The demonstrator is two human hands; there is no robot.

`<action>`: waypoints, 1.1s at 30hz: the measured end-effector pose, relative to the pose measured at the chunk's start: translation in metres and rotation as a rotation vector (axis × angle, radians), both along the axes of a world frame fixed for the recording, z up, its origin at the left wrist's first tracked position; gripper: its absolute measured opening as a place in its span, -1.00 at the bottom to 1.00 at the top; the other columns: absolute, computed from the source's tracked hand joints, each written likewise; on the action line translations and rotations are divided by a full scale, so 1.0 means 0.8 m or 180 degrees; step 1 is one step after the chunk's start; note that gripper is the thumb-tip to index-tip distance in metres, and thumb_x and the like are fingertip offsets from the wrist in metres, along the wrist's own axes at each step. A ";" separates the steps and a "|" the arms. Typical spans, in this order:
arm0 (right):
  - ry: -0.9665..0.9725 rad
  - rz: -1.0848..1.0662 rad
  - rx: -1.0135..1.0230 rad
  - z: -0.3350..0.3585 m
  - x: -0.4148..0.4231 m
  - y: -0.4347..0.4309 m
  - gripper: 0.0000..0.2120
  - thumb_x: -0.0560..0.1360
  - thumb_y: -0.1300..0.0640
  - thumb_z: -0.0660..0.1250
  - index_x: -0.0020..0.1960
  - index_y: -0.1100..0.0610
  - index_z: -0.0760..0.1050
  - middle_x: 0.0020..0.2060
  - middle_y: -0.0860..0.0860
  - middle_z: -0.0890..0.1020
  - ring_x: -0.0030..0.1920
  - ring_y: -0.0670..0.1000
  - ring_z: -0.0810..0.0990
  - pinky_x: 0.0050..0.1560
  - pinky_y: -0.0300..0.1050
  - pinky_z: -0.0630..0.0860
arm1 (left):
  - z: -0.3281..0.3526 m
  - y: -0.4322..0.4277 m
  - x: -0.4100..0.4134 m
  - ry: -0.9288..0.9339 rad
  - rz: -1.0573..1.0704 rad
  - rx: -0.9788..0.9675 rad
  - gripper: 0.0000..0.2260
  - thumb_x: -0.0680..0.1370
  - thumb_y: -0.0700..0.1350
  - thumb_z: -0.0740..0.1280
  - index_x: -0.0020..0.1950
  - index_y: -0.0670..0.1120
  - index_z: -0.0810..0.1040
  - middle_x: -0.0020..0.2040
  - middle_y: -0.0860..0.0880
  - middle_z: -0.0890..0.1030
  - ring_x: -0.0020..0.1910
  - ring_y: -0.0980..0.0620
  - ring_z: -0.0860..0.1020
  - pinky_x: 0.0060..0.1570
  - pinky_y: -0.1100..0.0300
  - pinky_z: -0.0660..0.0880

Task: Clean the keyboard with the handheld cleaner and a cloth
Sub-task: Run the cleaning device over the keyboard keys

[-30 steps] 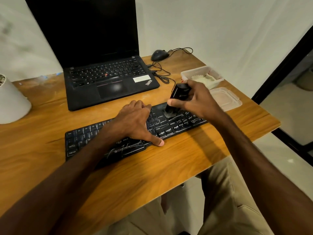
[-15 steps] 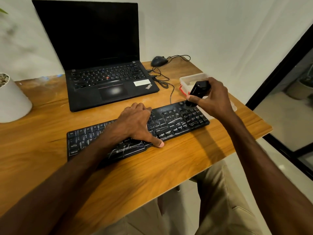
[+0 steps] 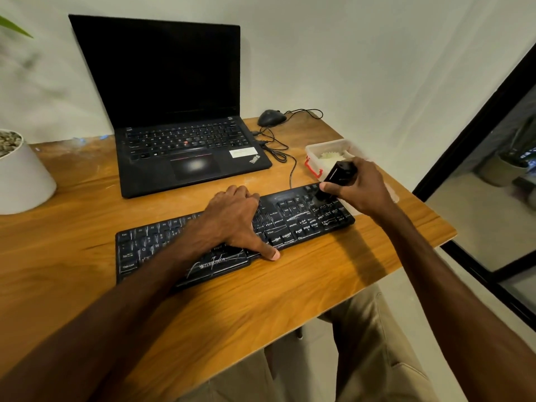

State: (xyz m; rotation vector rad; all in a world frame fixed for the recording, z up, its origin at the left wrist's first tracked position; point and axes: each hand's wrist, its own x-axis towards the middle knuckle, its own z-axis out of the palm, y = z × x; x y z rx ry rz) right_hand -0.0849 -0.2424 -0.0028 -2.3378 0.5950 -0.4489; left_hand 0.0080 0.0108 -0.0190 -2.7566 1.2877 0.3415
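Dropping back onto the right end of the keyboard, the cleaner is being gripped in the right hand while the left hand, fingers flat, is steadying it on the counter, so vacuuming is probably finishing.

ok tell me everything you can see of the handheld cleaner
The handheld cleaner is a small black boxy unit, seemingly hard plastic, with a thin pale line down one edge. It is tilted, its lower end down at the far right keys of the keyboard. The right hand grips it, thumb across its front. Its tip is blurred.
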 end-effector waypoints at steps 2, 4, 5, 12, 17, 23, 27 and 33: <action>-0.0092 -0.0202 -0.0387 0.010 -0.001 -0.001 -0.35 0.33 0.08 0.65 0.34 0.18 0.49 0.20 0.07 0.65 0.17 0.04 0.61 0.12 -0.09 0.55 | 0.002 0.000 -0.001 0.0004 0.0005 0.0003 0.26 0.16 0.65 0.36 0.62 -0.15 0.22 0.46 -0.17 0.38 0.40 -0.15 0.37 0.38 -0.08 0.39; -0.0223 -0.0246 -0.0420 0.020 -0.001 -0.001 -0.35 0.33 0.08 0.65 0.34 0.18 0.49 0.18 0.03 0.65 0.15 0.02 0.61 0.12 -0.11 0.54 | 0.004 0.000 -0.001 -0.0008 0.0007 0.0023 0.27 0.16 0.64 0.37 0.63 -0.15 0.21 0.47 -0.18 0.38 0.41 -0.16 0.37 0.40 -0.09 0.39; -0.0251 -0.0120 -0.0251 0.022 -0.002 0.002 -0.36 0.33 0.07 0.65 0.33 0.18 0.51 0.16 0.00 0.64 0.14 -0.01 0.61 0.14 -0.11 0.55 | 0.004 0.001 -0.001 -0.0004 0.0008 0.0028 0.27 0.16 0.64 0.37 0.63 -0.15 0.20 0.48 -0.18 0.37 0.42 -0.16 0.36 0.40 -0.09 0.39; -0.0013 -0.0050 -0.0232 0.003 0.005 0.004 -0.34 0.34 0.03 0.64 0.35 0.18 0.49 0.22 0.08 0.65 0.15 0.00 0.59 0.14 -0.11 0.53 | 0.006 0.001 -0.004 0.0023 0.0035 0.0043 0.28 0.17 0.63 0.37 0.64 -0.14 0.17 0.51 -0.18 0.35 0.45 -0.16 0.34 0.41 -0.08 0.38; -0.0220 -0.0112 -0.0384 0.025 -0.003 -0.014 -0.41 0.33 0.00 0.65 0.27 0.15 0.54 0.16 0.05 0.66 0.16 0.03 0.63 0.16 -0.05 0.58 | 0.006 0.001 -0.003 -0.0005 0.0042 0.0023 0.27 0.15 0.64 0.37 0.62 -0.14 0.22 0.49 -0.17 0.37 0.42 -0.15 0.36 0.39 -0.08 0.41; -0.0124 -0.0140 -0.0332 0.005 -0.006 -0.005 -0.42 0.34 0.03 0.63 0.28 0.16 0.55 0.15 0.05 0.68 0.13 0.00 0.63 0.17 -0.06 0.59 | 0.005 0.002 -0.003 0.0001 0.0061 0.0023 0.26 0.12 0.66 0.34 0.59 -0.14 0.28 0.47 -0.16 0.38 0.40 -0.14 0.36 0.37 -0.08 0.41; -0.0265 -0.0408 -0.0418 0.015 -0.008 -0.019 -0.40 0.34 -0.02 0.63 0.27 0.16 0.52 0.15 0.05 0.66 0.13 -0.01 0.61 0.10 -0.13 0.56 | 0.003 0.002 -0.003 0.0022 0.0058 0.0032 0.28 0.09 0.67 0.33 0.59 -0.13 0.28 0.47 -0.16 0.38 0.39 -0.14 0.37 0.36 -0.09 0.42; -0.0141 -0.0127 -0.0325 -0.003 -0.007 -0.002 -0.36 0.32 0.00 0.64 0.31 0.17 0.53 0.14 0.00 0.66 0.10 -0.05 0.61 -0.02 -0.27 0.56 | 0.002 0.002 -0.005 0.0034 0.0037 0.0073 0.31 0.11 0.65 0.34 0.65 -0.12 0.17 0.49 -0.16 0.36 0.41 -0.15 0.36 0.37 -0.07 0.41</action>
